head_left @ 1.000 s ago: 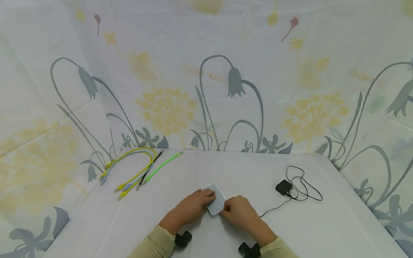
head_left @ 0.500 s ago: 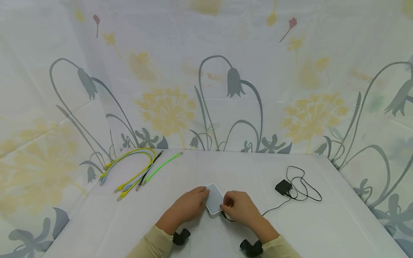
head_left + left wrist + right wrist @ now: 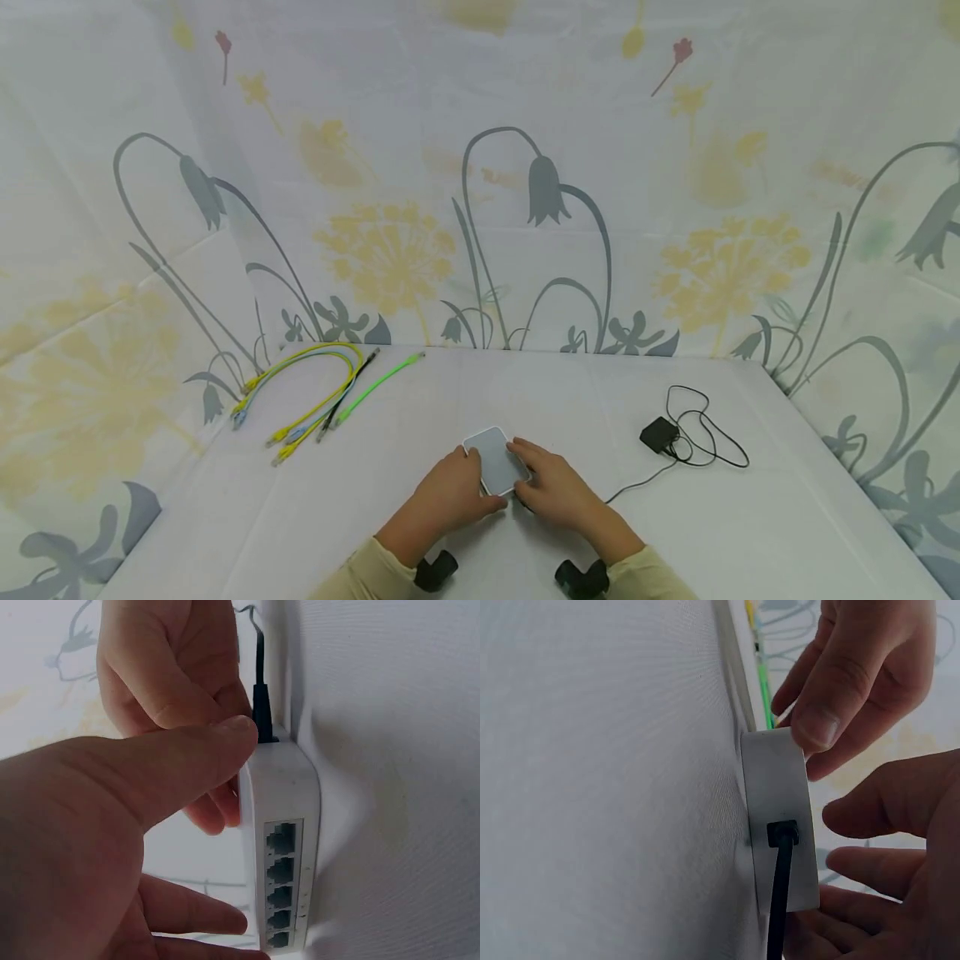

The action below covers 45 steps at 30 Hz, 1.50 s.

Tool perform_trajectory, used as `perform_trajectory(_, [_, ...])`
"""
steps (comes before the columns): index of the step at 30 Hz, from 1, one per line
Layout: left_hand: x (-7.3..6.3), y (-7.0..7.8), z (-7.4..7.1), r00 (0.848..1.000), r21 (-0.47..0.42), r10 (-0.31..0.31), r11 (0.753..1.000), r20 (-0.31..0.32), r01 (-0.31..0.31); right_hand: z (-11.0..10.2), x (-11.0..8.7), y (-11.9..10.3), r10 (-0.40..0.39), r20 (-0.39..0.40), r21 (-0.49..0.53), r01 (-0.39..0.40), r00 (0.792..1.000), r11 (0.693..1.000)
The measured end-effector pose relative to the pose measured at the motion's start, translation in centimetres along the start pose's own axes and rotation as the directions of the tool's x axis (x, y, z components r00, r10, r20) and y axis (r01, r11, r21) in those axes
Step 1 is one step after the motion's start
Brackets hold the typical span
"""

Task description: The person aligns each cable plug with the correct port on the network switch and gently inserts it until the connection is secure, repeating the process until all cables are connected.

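Since half a second ago, the far end of the white box [image 3: 501,462] has swung a bit toward 10 o'clock, the left hand [image 3: 450,496] has dropped from its top to its 8 o'clock side, and the right hand [image 3: 558,493] has left its pinch for the 3 o'clock edge. Box lies flat on the table [image 3: 750,517] between both hands, long axis about 11 to 5. Key relation, I'd judge: the row of ports [image 3: 282,883], nothing in them, looks to run along the long 8 o'clock side, so left hand is nearer it; the black plug [image 3: 262,712] sits in the short 5 o'clock end, nearer the right. Left fingers straight and spread, thumb at the near corner beside the plug; no firm hold visible. Right hand loosely spread, thumb just off the box in the right wrist view; can't tell if its other fingers press. Outward: adapter [image 3: 659,435] with tangled cord near 3 o'clock, green cable [image 3: 375,387] at 10, yellow, blue and black cables [image 3: 330,401] beyond it.
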<state>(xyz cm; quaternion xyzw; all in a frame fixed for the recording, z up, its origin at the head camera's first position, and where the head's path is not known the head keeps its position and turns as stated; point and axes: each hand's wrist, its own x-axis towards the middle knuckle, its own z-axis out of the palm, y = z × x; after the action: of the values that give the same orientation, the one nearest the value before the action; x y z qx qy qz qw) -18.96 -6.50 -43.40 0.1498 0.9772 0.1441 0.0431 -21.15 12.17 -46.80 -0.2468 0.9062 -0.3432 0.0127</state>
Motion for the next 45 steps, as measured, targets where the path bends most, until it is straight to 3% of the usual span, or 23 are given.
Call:
perform_trajectory(7, [0.1,0.1,0.3,1.000,0.043,0.010,0.999,-0.030,-0.008,0.3,-0.1,0.0,-0.007,0.025,-0.042,0.008,1.000,0.999])
perform_trajectory(15, [0.5,-0.2,0.6,1.000,0.020,0.021,1.000,-0.003,-0.020,0.2,-0.1,-0.1,-0.008,0.031,-0.069,0.010,0.999,0.998])
perform_trajectory(26, [0.9,-1.2,0.7,0.989,0.011,0.142,0.990,0.037,-0.142,0.1,-0.3,-0.6,-0.018,-0.001,-0.134,0.018,1.000,0.991])
perform_trajectory(37, [1.3,-1.4,0.6,0.983,-0.029,0.170,0.985,0.072,-0.168,0.3,-0.5,-1.5,-0.015,-0.055,-0.198,0.004,0.998,0.980])
perform_trajectory(45, [1.6,-1.4,1.2,0.981,-0.049,0.190,0.981,0.027,-0.189,0.3,-0.5,-1.8,0.019,-0.060,-0.202,-0.031,0.998,0.979])
